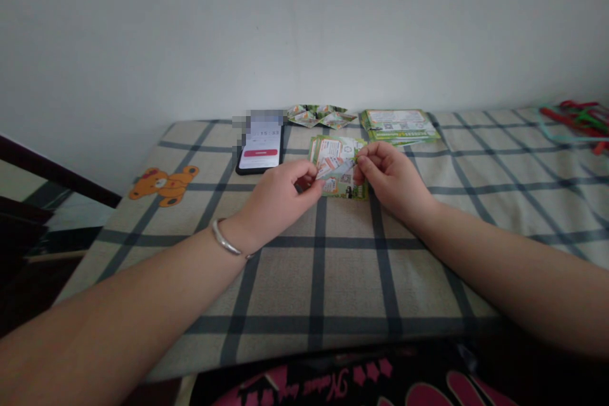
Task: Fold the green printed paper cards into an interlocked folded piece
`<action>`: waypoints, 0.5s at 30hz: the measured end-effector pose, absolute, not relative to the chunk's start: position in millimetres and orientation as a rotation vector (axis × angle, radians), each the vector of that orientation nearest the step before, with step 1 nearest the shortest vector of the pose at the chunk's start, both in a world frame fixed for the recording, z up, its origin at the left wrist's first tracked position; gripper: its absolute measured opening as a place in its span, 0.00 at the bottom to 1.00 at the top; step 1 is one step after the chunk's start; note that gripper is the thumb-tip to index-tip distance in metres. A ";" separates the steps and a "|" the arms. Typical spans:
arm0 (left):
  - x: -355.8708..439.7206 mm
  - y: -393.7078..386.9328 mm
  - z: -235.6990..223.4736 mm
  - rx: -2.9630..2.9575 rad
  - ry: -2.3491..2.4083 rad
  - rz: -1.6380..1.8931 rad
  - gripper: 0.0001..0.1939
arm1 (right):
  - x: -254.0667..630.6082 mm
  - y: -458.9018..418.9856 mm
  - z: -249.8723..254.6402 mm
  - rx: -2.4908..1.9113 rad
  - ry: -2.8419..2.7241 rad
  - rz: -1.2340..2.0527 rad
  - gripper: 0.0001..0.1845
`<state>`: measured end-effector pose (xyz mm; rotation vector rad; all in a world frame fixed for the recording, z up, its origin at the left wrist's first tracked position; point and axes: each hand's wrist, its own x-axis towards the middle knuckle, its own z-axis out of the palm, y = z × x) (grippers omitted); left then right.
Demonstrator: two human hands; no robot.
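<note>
Between my two hands is a small printed paper slip, white with orange and grey print, which looks folded. My left hand pinches its left end between thumb and fingers. At the other end, the fingertips of my right hand are closed on the paper. Right behind and below it lie green and white printed leaflets in a small pile. My fingers cover part of both the slip and the pile.
A phone with a lit screen lies left of the pile. Folded paper pieces stand by the wall. A leaflet stack sits at the back right. Red and green items lie far right. The checked cloth bears a bear picture.
</note>
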<state>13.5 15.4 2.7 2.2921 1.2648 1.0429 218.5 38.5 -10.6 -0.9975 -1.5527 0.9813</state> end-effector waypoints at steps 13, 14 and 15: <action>14.9 14.6 -1.8 2.221 1.213 1.061 0.03 | 219.3 20.0 -4.6 -1.152 -2.076 0.477 0.11; 14.9 14.9 -2.1 2.214 1.216 1.049 0.04 | 219.3 19.8 -4.6 -1.154 -2.087 0.475 0.12; 15.0 15.1 -2.4 2.204 1.220 1.040 0.04 | 219.4 19.7 -4.4 -1.149 -2.097 0.477 0.13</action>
